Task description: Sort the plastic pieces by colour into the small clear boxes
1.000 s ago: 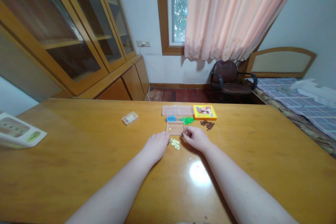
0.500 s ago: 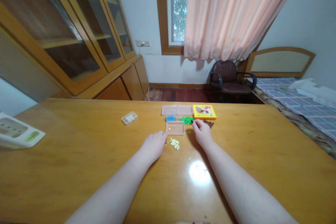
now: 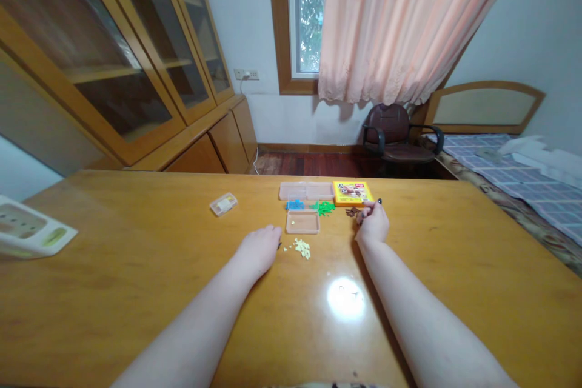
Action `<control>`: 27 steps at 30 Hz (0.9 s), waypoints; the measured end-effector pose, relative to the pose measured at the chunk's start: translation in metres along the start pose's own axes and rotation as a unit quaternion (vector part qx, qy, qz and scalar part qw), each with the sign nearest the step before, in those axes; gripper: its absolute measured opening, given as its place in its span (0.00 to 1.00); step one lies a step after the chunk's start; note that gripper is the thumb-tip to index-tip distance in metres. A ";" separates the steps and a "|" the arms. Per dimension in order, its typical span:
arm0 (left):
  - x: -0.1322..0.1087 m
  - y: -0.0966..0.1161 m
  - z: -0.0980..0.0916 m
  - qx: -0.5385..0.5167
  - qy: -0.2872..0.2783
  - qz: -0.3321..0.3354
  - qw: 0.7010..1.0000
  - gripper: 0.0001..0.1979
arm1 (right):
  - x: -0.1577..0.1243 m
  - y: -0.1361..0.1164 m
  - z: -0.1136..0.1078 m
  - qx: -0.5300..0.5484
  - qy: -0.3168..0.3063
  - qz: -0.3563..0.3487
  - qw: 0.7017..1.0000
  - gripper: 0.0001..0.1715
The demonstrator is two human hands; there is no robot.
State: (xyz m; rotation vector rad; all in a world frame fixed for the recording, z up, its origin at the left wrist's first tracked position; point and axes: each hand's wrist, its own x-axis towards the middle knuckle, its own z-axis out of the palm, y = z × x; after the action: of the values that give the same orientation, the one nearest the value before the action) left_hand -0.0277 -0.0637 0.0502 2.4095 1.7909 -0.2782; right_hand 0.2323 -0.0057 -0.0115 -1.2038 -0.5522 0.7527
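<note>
My left hand [image 3: 258, 248] rests low on the table with its fingers curled together. It is just left of a small pile of pale yellow pieces [image 3: 302, 248]; what it holds, if anything, is hidden. My right hand [image 3: 373, 224] is bent over a pile of brown pieces [image 3: 351, 212], fingers drawn in at the pile's right side. I cannot make out what is between them. A shallow clear tray [image 3: 303, 231] lies between the hands, with a tiny yellow piece inside. Behind it are blue pieces [image 3: 296, 205] and green pieces [image 3: 325, 209].
A yellow box [image 3: 350, 193] and a long clear case [image 3: 293, 191] stand at the table's far side. A small clear box [image 3: 224, 205] lies to the left. At the left edge sits a white plastic object [image 3: 34, 230]. Beyond the table is a chair [image 3: 391, 130].
My right hand has moved right, from beside the green pieces to the brown pile. My left hand has drawn slightly left, away from the tray and the yellow pieces.
</note>
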 end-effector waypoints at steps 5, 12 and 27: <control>0.001 -0.006 0.000 -0.035 -0.022 0.035 0.999 0.07 | 0.003 0.000 -0.001 0.039 0.055 -0.001 0.998 0.18; 0.003 -0.002 0.002 -0.072 -0.025 0.060 0.995 0.04 | 0.010 -0.006 -0.006 -0.003 0.027 -0.014 1.000 0.17; 0.004 0.007 0.006 -0.067 -0.021 0.059 0.996 0.09 | -0.007 -0.060 -0.038 -0.666 -0.364 -0.105 0.642 0.05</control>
State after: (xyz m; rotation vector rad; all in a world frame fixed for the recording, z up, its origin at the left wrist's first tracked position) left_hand -0.0207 -0.0630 0.0439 2.3860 1.5882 -0.1883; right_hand 0.2686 -0.0448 0.0359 -2.0809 -2.1641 0.5341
